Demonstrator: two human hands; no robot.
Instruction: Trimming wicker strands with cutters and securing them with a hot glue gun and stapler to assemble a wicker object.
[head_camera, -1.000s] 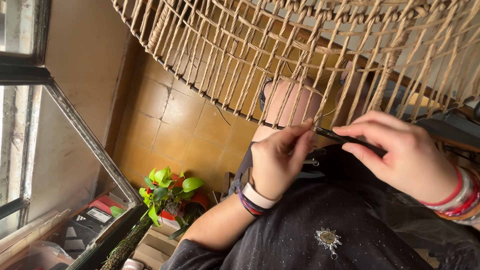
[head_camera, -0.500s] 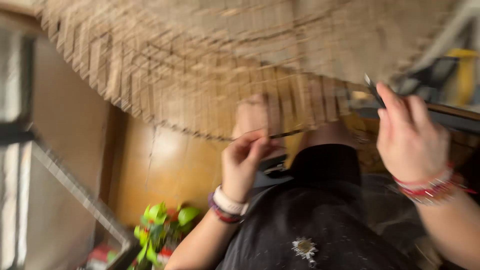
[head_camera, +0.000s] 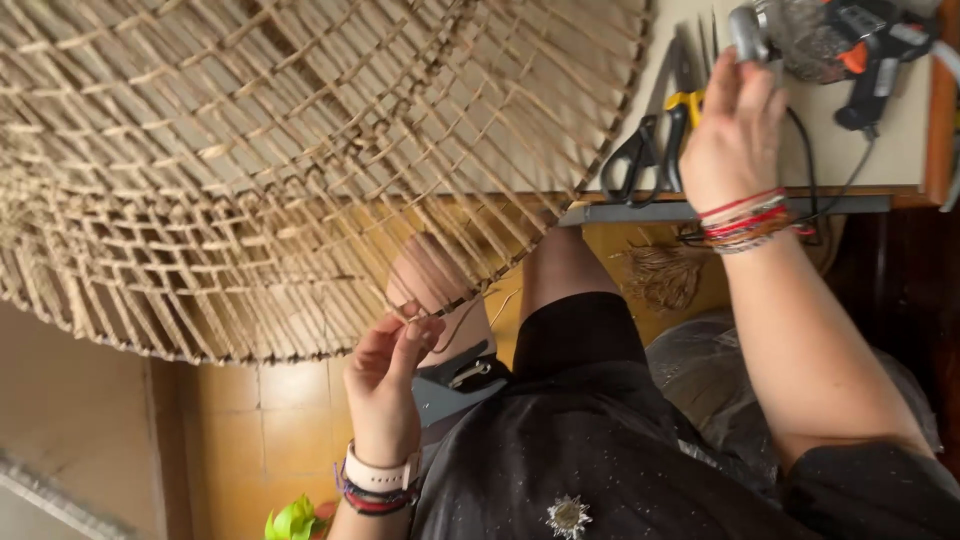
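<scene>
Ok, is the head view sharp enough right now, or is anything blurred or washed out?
Head view: mostly sharp; the woven basket strands and left hand read crisply. The right hand at the glue gun is slightly soft. Light is even on the pale tabletop; the floor lower right is dark.

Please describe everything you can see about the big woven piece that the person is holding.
The woven piece is a large open lattice of thin tan fibre strands, with a curved rim. It fills the upper left of the view, over the person's lap. The left hand pinches its lower rim. Its right edge lies across the pale table.
</scene>
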